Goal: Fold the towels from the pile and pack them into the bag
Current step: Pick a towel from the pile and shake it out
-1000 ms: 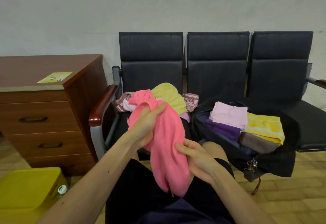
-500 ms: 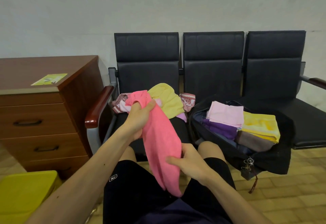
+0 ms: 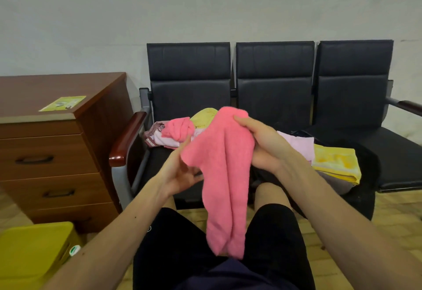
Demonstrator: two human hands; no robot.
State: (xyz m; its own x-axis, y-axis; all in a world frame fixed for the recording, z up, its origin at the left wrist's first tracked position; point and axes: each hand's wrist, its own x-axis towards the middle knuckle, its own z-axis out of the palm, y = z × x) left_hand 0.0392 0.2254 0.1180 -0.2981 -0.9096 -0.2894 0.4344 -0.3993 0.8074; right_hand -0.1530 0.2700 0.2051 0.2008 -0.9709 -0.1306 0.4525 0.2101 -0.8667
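Observation:
A pink towel (image 3: 223,175) hangs in front of me over my lap. My right hand (image 3: 265,146) grips its upper right edge, thumb on top. My left hand (image 3: 180,171) is at the towel's left edge with the palm showing and the fingers stretched up along the cloth; the fingertips are partly hidden. Behind it, the pile of unfolded towels (image 3: 203,116) lies on the left seat, with a pink bunch (image 3: 178,130) on top. The black bag (image 3: 367,164) sits on the middle seat and holds folded towels, a light pink one (image 3: 299,143) and a yellow one (image 3: 335,162).
Three black chairs (image 3: 274,79) joined in a row stand against the wall, with a wooden armrest (image 3: 127,136) at the left end. A brown chest of drawers (image 3: 45,152) is on the left. A yellow box (image 3: 29,255) stands on the floor at lower left.
My right hand rose from the towel's lower edge to its upper right edge. My left hand let go of the top and dropped to the left edge. The towel now hangs from my right hand.

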